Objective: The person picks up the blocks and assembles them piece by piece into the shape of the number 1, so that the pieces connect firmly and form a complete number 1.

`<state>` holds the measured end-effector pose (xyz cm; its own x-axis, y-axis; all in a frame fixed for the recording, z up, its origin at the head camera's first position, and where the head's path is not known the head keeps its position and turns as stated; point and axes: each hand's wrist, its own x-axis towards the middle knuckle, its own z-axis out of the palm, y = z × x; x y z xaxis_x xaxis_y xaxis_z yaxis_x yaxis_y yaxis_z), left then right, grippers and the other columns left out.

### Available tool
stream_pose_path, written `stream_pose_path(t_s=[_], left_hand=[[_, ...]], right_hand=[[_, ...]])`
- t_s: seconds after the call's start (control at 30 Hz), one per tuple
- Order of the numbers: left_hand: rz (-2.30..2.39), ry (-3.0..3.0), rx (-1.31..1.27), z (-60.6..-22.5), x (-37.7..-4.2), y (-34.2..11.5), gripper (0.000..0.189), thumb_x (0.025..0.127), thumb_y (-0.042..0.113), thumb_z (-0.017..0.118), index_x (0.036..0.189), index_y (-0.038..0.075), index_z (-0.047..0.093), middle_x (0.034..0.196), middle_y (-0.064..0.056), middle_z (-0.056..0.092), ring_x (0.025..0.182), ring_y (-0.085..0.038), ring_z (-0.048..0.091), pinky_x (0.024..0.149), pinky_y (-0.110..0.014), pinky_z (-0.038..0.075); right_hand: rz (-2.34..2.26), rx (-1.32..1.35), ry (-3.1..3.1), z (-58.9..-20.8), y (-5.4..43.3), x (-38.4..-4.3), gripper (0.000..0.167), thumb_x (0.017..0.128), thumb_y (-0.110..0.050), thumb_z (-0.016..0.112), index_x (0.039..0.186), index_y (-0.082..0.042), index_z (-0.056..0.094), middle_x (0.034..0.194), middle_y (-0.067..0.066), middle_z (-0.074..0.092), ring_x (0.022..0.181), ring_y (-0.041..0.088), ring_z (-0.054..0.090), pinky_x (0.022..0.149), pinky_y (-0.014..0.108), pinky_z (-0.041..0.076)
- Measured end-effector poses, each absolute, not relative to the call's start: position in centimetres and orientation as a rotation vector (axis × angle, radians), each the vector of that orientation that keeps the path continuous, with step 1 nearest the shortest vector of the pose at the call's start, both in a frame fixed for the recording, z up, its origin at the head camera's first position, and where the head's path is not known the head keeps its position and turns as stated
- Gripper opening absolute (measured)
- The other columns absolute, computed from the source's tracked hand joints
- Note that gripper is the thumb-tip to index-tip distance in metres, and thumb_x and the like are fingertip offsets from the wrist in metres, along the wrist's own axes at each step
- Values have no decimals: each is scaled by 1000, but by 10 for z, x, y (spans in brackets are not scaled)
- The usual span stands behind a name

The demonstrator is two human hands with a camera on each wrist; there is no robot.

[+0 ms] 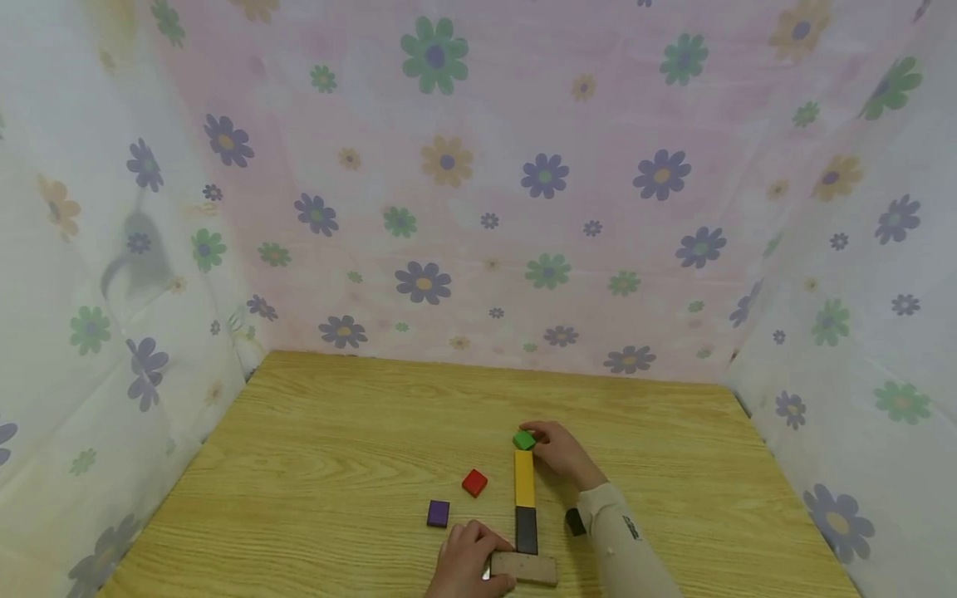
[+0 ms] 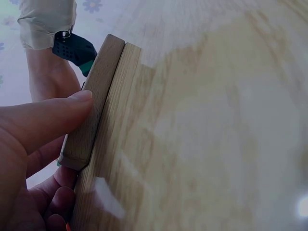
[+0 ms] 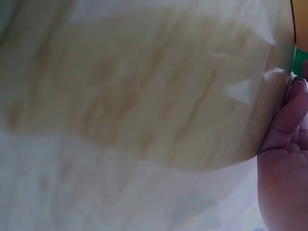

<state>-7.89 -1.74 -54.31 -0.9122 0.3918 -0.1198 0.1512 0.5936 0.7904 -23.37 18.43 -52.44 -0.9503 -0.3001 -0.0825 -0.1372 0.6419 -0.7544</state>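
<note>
My left hand (image 1: 469, 561) pinches the left end of a plain wooden block (image 1: 527, 569) that lies crosswise near the table's front. In the left wrist view the thumb presses one face of this wooden block (image 2: 96, 103), with fingers curled behind it. A black block (image 1: 527, 530) and a yellow block (image 1: 524, 478) run end to end away from it in a straight line. At the far end of the yellow one, my right hand (image 1: 561, 453) holds a small green block (image 1: 523, 440) between thumb and fingers. Only a sliver of the green block (image 3: 301, 60) shows in the right wrist view.
Left of the row lie a red block (image 1: 474, 482), turned cornerwise, and a purple block (image 1: 438, 513). Another black block (image 1: 575, 522) sits to the right, beside the right sleeve (image 1: 624, 540). Flower-patterned cloth (image 1: 486, 249) hangs around the wood-grain table (image 1: 336, 440).
</note>
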Motion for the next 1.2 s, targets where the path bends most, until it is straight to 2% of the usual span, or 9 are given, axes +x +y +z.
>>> stream_pose_path(t_s=[0.23,0.37,0.5,0.77,1.2], left_hand=[[1210,2538,430,-544,-80,-17,23,72,43,68,93,36,61,84,15,38,76,-11,31,63,-30,24],[1213,2549,445,-543,-79,-17,23,73,43,68,93,36,61,84,15,38,76,-10,30,63,-30,24],[1222,2560,459,-542,-79,-17,23,73,44,68,93,36,61,84,15,38,75,-10,30,63,-30,24],[1220,2521,461,-546,-79,-19,24,72,43,68,94,35,62,83,15,38,76,-10,31,64,-29,25],[1248,2539,531,-542,-78,-21,24,71,38,70,93,31,64,81,15,39,73,-8,29,62,-26,25]], right_hand=[[-1262,-250,2587,-526,184,-235,35,93,-10,39,125,-15,52,119,8,51,102,22,49,79,41,39],[-1272,-269,2610,-526,183,-233,32,93,-17,46,123,-13,53,117,8,52,102,23,50,81,41,40],[-1238,-305,2662,-525,182,-232,32,89,-17,54,121,-11,55,112,7,54,99,23,52,78,40,42],[-1191,-321,2696,-523,179,-228,30,88,-14,55,118,-10,57,109,8,54,96,24,52,78,41,41],[-1222,-381,2639,-521,183,-228,30,89,-13,54,119,-7,56,111,8,54,93,21,53,75,38,42]])
